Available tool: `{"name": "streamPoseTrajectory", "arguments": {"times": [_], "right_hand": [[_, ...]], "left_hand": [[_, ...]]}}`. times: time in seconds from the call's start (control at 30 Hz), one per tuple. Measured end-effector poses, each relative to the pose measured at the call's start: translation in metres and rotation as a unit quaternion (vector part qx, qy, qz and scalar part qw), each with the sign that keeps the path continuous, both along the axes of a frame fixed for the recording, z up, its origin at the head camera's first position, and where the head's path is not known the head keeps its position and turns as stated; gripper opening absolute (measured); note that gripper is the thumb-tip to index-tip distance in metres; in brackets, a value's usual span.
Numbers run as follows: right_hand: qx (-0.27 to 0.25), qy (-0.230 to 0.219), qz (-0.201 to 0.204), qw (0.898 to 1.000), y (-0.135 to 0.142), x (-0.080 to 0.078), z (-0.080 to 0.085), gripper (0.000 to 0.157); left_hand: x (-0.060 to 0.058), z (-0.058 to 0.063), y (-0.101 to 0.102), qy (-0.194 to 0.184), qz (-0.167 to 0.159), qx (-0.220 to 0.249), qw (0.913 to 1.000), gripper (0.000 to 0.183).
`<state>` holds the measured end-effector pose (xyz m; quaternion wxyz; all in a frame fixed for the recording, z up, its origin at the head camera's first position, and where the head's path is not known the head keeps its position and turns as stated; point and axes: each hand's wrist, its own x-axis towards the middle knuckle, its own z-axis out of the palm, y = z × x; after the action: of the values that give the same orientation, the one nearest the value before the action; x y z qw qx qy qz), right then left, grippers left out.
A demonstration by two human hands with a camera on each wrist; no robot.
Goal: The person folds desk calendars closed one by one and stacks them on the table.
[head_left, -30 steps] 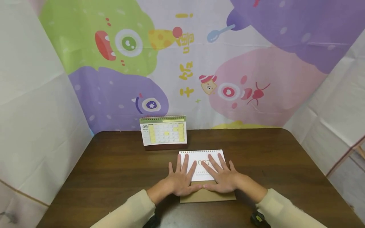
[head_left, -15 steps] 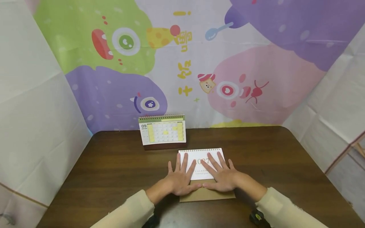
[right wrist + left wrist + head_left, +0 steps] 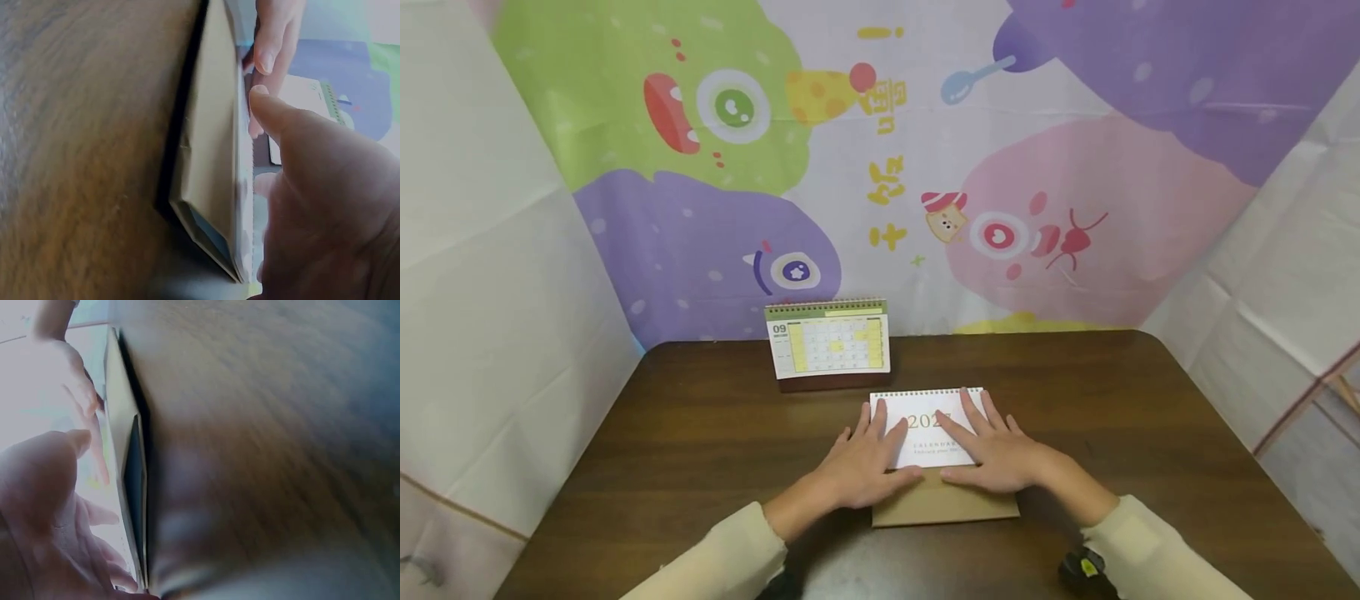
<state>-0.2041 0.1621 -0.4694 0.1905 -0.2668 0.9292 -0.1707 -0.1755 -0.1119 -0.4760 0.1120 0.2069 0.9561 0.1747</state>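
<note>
White calendar (image 3: 922, 437) on brown table (image 3: 715, 450); left fingers (image 3: 877, 422), right fingers (image 3: 957, 433) spread wide over calendar.

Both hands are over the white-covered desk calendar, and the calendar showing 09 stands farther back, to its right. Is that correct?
Not quite: the calendar showing 09 stands farther back to the left of the white-covered desk calendar, as the head view shows.

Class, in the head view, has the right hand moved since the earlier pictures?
Yes: the right hand has shifted slightly rightward, judged against the standing desk calendar showing 09.
</note>
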Motion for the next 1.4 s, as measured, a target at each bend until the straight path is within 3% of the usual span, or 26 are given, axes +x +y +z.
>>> {"name": "streamPoseTrajectory", "arguments": {"times": [0.2, 0.3, 0.4, 0.53, 0.77, 0.83, 1.07, 1.4], "right_hand": [[-0.024, 0.03, -0.022, 0.999, 0.011, -0.003, 0.004, 0.086], [-0.031, 0.048, -0.03, 0.998, 0.014, -0.005, 0.005, 0.083], [-0.044, 0.056, -0.043, 0.997, 0.016, -0.007, 0.005, 0.081], [-0.08, 0.06, -0.068, 0.993, 0.017, -0.008, 0.005, 0.079], [-0.139, 0.104, -0.111, 0.979, 0.017, -0.009, 0.003, 0.068], [-0.145, 0.104, -0.134, 0.975, 0.017, -0.009, 0.003, 0.066], [-0.113, 0.094, -0.187, 0.971, 0.017, -0.007, 0.004, 0.067], [-0.109, 0.1, -0.195, 0.97, 0.017, -0.009, -0.008, 0.069]], "left_hand": [[-0.003, 0.005, -0.01, 0.01, 0.032, 0.025, 0.9991, 0.085], [-0.008, 0.001, -0.016, 0.018, 0.043, 0.047, 0.9978, 0.085], [-0.02, -0.023, -0.023, 0.055, 0.051, 0.067, 0.9949, 0.089], [-0.031, -0.043, -0.025, 0.083, 0.071, 0.091, 0.9899, 0.095], [-0.012, 0.003, -0.016, 0.063, 0.14, 0.174, 0.9728, 0.076], [-0.009, 0.008, -0.014, 0.067, 0.161, 0.182, 0.9677, 0.071], [-0.006, 0.007, -0.011, 0.073, 0.214, 0.164, 0.9602, 0.058], [-0.007, 0.001, -0.009, 0.074, 0.211, 0.169, 0.96, 0.05]]}}
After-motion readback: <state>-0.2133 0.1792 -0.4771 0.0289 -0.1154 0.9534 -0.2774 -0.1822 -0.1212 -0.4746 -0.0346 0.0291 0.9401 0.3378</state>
